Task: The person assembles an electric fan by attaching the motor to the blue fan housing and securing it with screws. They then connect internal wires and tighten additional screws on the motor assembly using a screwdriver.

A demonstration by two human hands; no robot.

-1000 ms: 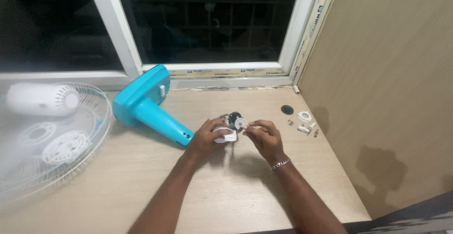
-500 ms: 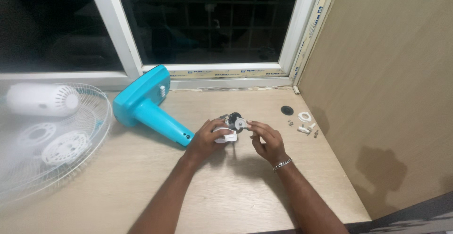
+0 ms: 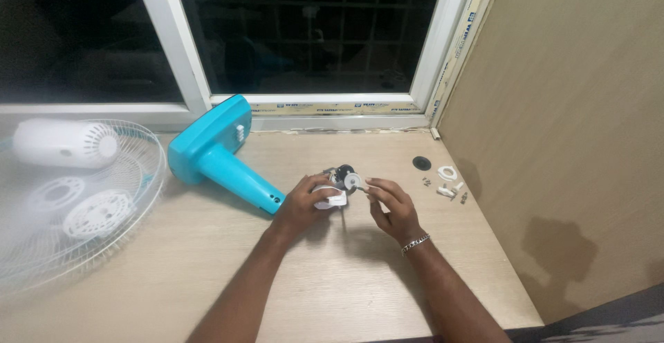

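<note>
The motor unit (image 3: pixel 335 189) sits mid-worktop (image 3: pixel 207 260), gripped by your left hand (image 3: pixel 304 205); keep it steady there. With your right hand (image 3: pixel 391 208), fingers pinched narrowly on the small white disc (image 3: pixel 353 180), keep it square to the unit.

On the table (image 3: pixel 207 260), the fan base (image 3: pixel 214 153) lies left of the motor part (image 3: pixel 337 187); the grille (image 3: pixel 76 205) farther left, small parts (image 3: pixel 446 182) right, window (image 3: pixel 304 32) behind.
</note>
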